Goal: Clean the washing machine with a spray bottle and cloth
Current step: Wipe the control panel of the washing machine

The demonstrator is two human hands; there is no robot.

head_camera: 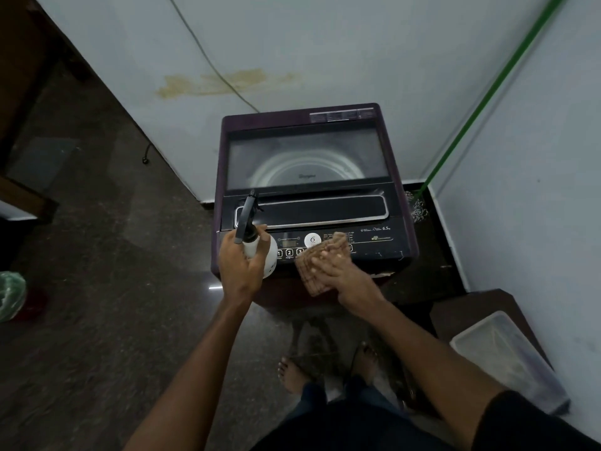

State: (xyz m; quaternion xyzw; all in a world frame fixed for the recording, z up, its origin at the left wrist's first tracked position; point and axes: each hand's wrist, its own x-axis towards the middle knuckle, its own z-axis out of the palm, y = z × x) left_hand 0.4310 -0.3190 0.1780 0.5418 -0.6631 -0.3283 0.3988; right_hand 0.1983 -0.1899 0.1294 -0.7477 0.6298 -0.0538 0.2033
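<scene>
A dark purple top-loading washing machine [395,203] stands against the wall, its glass lid down and its control panel nearest me. My left hand [239,266] grips a white spray bottle [265,252] by the neck; the black nozzle points away over the lid handle. My right hand [338,266] presses a brown checked cloth [313,275] flat onto the control panel's front edge, fingers spread over it. Part of the cloth hangs over the machine's front.
A green broom handle [487,96] leans in the right corner. A clear plastic tub [507,356] sits on a dark stand at lower right. A green cable [211,63] runs down the wall behind the machine. A green bag [11,296] lies at far left. My bare feet stand before the machine.
</scene>
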